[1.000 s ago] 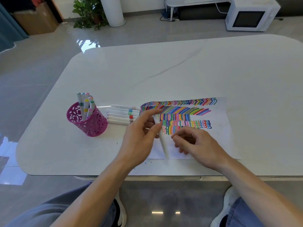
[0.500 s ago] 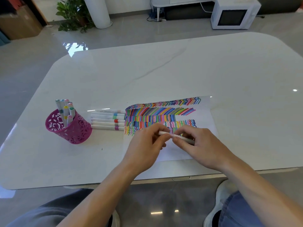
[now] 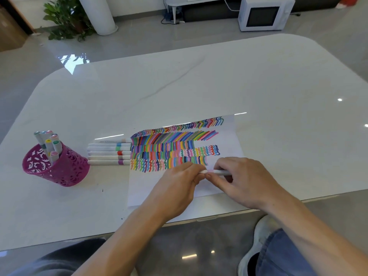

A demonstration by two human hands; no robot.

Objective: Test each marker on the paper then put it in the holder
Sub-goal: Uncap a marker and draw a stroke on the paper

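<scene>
Tipped from a steep slant a second ago to level now, marker (image 3: 219, 172) pinched from both sides low over the paper (image 3: 151, 188), at 6 o'clock of the coloured rows. Thumb and curled fingertips of left hand (image 3: 175, 188) closed on the white left tip. Curled over the barrel, right hand (image 3: 245, 182), thumb and forefinger gripping just beside the other hand's fingertips, almost touching them. Faint pink band showing between the two grips; cap on or off, impossible to tell. At 9 o'clock of the sheet, six spare markers (image 3: 109, 154) lying side by side on the white table (image 3: 219, 76), banded ends just beside the paper's edge. Farther out at 9 o'clock, pink cut-out holder (image 3: 57, 170) standing upright, well apart from both hands, with several stored markers (image 3: 49, 144) leaning inside, caps up. Upper half of the paper packed with rows of multicoloured strokes and squiggles, lower strip bare. Beyond the table at 11 o'clock, potted plant (image 3: 65, 20) beside a white column (image 3: 99, 14) on the glossy floor; at 1 o'clock, white microwave (image 3: 262, 14). At 5 o'clock, below the table edge, pale shoe (image 3: 258, 242) and a denim-clad leg.
</scene>
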